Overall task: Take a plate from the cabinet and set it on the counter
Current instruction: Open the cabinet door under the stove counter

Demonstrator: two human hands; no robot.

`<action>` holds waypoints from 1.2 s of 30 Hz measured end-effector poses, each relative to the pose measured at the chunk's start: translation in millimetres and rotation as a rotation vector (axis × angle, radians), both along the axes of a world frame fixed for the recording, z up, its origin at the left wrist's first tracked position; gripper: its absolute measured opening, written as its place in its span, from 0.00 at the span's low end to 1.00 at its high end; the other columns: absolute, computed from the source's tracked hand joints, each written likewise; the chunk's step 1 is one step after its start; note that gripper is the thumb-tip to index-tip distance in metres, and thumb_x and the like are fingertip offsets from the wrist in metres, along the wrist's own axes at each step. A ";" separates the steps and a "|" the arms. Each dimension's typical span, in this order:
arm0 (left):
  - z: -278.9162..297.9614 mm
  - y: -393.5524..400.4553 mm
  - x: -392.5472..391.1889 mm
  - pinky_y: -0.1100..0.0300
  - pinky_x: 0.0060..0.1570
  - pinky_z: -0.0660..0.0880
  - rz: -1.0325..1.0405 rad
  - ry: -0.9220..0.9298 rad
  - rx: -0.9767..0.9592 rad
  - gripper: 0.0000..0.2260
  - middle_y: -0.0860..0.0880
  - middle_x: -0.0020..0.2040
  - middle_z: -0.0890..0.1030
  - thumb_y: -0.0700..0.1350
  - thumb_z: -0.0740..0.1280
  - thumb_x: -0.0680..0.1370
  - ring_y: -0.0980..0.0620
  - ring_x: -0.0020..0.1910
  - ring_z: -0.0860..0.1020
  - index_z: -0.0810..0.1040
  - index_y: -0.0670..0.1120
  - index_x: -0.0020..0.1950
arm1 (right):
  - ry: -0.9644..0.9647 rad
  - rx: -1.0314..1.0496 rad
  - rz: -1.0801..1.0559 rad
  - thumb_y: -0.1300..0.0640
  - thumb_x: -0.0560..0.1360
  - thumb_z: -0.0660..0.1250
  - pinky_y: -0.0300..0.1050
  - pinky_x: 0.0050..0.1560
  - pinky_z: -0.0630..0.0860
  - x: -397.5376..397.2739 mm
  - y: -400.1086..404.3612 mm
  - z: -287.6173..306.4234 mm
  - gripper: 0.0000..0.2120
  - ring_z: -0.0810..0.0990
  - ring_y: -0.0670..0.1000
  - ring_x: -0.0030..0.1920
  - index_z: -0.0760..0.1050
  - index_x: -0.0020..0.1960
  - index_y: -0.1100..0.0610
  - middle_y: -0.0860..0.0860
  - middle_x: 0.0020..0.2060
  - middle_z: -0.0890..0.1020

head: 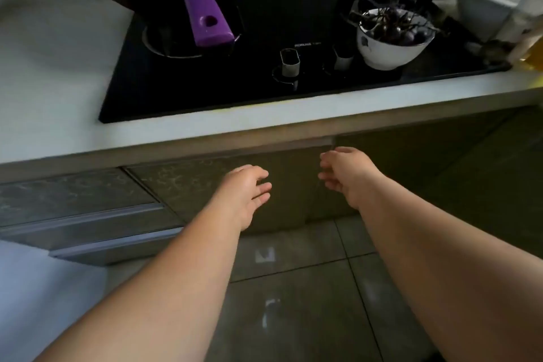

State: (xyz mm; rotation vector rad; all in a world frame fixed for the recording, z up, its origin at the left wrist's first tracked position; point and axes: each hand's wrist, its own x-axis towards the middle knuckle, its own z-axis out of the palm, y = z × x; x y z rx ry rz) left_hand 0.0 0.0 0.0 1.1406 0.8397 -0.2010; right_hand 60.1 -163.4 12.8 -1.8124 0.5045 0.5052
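Pale stone bench (53,91) runs across the top, its dark-fronted lower cabinet door (288,185) closed beneath. Our left hand (244,194) and right hand (349,176) reach toward that door, both empty, fingers loosely spread. The right sits nearer the door's top edge. We see no plate; presumably it's inside, straight ahead.

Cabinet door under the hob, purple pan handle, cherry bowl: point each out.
cabinet door (288,182), head view, bare front panel between the hands
purple pan handle (205,17), head view, middle of the grip
cherry bowl (388,50), head view, white outer wall
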 end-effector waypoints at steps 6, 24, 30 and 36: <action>-20.8 -1.3 42.4 0.52 0.58 0.72 0.096 -0.067 -0.167 0.21 0.42 0.63 0.74 0.33 0.57 0.75 0.45 0.59 0.75 0.67 0.39 0.68 | -0.003 0.115 -0.105 0.59 0.75 0.65 0.51 0.55 0.80 29.0 4.5 -15.8 0.17 0.82 0.54 0.51 0.71 0.64 0.54 0.54 0.47 0.79; -4.4 -29.5 44.6 0.49 0.65 0.70 0.218 -0.185 -0.408 0.06 0.40 0.57 0.75 0.32 0.57 0.74 0.42 0.63 0.75 0.71 0.40 0.45 | -0.158 -0.113 0.070 0.60 0.77 0.62 0.36 0.34 0.66 23.8 -7.5 -20.5 0.24 0.73 0.45 0.42 0.64 0.72 0.50 0.50 0.59 0.75; -11.2 -35.4 14.1 0.49 0.64 0.73 0.200 -0.124 -0.363 0.05 0.42 0.48 0.78 0.41 0.64 0.76 0.45 0.53 0.80 0.75 0.40 0.49 | -0.073 -0.108 0.057 0.63 0.76 0.61 0.43 0.41 0.78 -9.0 -32.7 -24.5 0.09 0.75 0.47 0.40 0.73 0.53 0.53 0.51 0.44 0.77; -14.6 -41.6 -33.3 0.50 0.53 0.78 0.217 -0.030 -0.232 0.11 0.44 0.42 0.78 0.41 0.68 0.74 0.47 0.46 0.81 0.74 0.40 0.55 | 0.091 -0.054 0.151 0.68 0.77 0.56 0.48 0.47 0.77 -42.1 -54.8 -25.4 0.15 0.79 0.52 0.42 0.76 0.38 0.56 0.56 0.40 0.80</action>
